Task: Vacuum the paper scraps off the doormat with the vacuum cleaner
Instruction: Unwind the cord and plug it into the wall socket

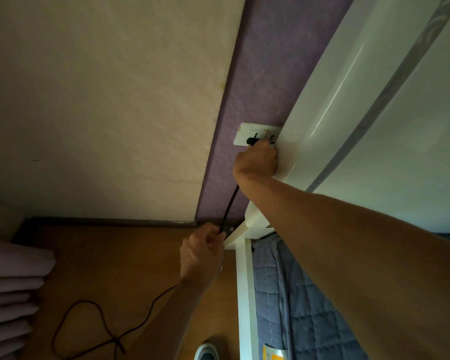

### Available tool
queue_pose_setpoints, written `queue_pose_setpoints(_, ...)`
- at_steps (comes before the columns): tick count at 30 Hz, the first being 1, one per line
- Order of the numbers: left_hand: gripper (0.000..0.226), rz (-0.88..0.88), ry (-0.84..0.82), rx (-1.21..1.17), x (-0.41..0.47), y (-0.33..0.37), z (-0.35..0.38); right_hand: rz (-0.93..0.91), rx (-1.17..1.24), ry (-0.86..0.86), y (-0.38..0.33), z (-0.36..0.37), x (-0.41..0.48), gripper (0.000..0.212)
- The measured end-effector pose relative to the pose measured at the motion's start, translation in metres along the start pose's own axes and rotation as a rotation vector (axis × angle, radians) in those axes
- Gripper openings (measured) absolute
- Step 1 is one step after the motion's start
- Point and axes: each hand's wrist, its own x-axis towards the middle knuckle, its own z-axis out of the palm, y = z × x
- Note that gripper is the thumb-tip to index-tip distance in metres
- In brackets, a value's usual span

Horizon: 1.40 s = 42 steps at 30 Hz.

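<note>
My right hand (256, 162) is closed on a black plug (252, 141) that sits against a white wall socket (244, 133) on the purple wall strip. A black power cord (229, 206) hangs down from the plug. My left hand (202, 255) grips that cord lower down, near the skirting. The rest of the cord (89, 328) lies in loops on the wooden floor. The vacuum cleaner, the doormat and the paper scraps are out of view.
A white bed frame (243, 294) with a blue quilted cover (296, 307) stands at the right, close to the socket. Folded pinkish cloths (11, 289) are stacked at the left. A shoe tip (207, 353) shows at the bottom edge.
</note>
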Motion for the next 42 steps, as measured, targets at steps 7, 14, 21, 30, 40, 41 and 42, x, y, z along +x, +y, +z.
queue_pose_setpoints(7, 0.011, -0.036, -0.017, 0.101, 0.002, 0.002, -0.007, -0.096, -0.106, -0.068, 0.005, -0.002, 0.007, 0.033)
queue_pose_setpoints(14, 0.019, -0.109, -0.125, 0.377, 0.013, 0.038, -0.028, -0.469, -0.612, -0.301, -0.001, -0.034, 0.006, 0.026)
queue_pose_setpoints(21, 0.059, -0.183, -0.295, 0.487, 0.018, 0.085, -0.072, -0.800, -0.715, -0.351, 0.006, -0.065, -0.015, 0.049)
queue_pose_setpoints(30, 0.071, -0.203, -0.324, 0.851, 0.002, 0.121, -0.156, -0.940, -0.715, -0.552, 0.003, -0.110, -0.048, 0.076)
queue_pose_setpoints(40, 0.072, -0.166, -0.176, 1.014, -0.007, 0.208, -0.253, -0.980, -0.592, -0.480, -0.058, -0.188, -0.099, 0.074)
queue_pose_setpoints(41, 0.071, -0.157, -0.162, 1.019, -0.011, 0.217, -0.263, -0.987, -0.586, -0.466, -0.064, -0.197, -0.105, 0.073)
queue_pose_setpoints(42, 0.070, -0.149, -0.149, 1.016, -0.016, 0.226, -0.272, -0.997, -0.579, -0.453, -0.070, -0.205, -0.112, 0.073)
